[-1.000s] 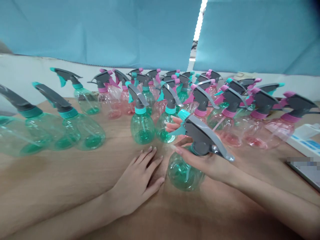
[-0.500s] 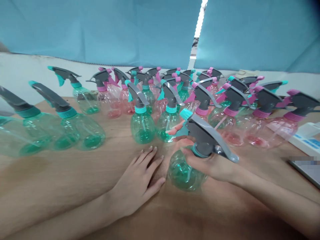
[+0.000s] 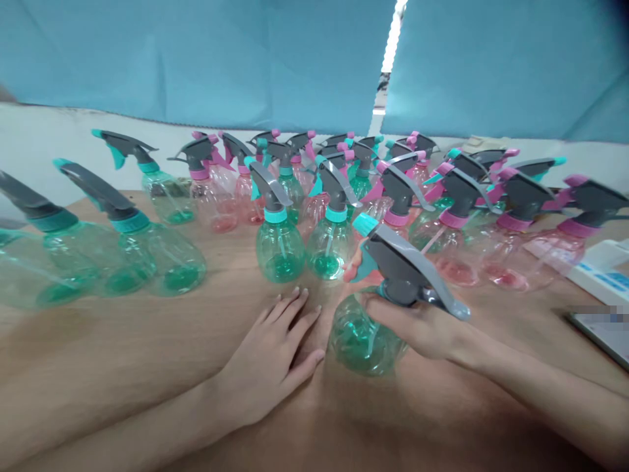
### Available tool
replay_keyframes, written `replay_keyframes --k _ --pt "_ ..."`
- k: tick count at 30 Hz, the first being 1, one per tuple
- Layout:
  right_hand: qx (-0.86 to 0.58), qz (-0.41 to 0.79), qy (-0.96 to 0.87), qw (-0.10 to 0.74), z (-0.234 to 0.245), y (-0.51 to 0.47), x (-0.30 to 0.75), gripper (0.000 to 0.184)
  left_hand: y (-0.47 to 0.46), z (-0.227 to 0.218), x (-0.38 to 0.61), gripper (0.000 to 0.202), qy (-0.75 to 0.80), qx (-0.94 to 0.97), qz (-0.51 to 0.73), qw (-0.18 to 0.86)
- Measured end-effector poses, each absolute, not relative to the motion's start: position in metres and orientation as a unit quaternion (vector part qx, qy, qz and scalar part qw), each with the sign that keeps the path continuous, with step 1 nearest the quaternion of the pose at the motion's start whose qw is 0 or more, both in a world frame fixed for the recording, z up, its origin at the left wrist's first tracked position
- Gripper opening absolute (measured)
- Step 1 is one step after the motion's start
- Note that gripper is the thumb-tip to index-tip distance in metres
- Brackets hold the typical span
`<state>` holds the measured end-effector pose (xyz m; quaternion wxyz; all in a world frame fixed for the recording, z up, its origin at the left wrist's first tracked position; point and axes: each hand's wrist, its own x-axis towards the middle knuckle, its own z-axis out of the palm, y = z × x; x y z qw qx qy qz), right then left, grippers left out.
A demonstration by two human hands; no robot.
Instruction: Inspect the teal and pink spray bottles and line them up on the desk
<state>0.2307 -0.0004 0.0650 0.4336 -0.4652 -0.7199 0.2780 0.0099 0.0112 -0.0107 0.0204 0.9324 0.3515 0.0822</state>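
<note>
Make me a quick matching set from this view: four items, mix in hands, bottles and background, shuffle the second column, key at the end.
Items
1. Left hand
2. Right hand
3. Rightmost spray bottle
4. Blue cloth

Places and states
A. Spread across the top of the view
B. Around the neck of a green spray bottle
C. Palm down on the table
D. Standing, pink-collared, untouched by either hand

Pairs: 1-C, 2-B, 3-D, 4-A
</note>
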Motion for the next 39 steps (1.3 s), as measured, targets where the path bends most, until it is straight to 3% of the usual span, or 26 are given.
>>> replay_keyframes --k 7,12,19,39 --pt "-0.432 0.289 -0.721 0.459 0.07 -0.002 0.228 0.026 0.011 -0.009 0.011 0.052 0.357 0.931 0.072 0.023" --pt "-0.424 0.243 -0.741 0.461 0.065 0.002 0.228 0.012 0.013 -0.011 0.012 0.052 0.352 0.932 0.083 0.026" --pt "-0.424 0.232 -0.745 0.46 0.061 0.003 0.226 0.044 0.011 -0.012 0.01 0.052 0.352 0.931 0.088 0.032" --pt "-0.411 0.267 -0.747 0.449 0.06 0.003 0.227 0.055 0.012 -0.012 0.01 0.053 0.354 0.931 0.084 0.034"
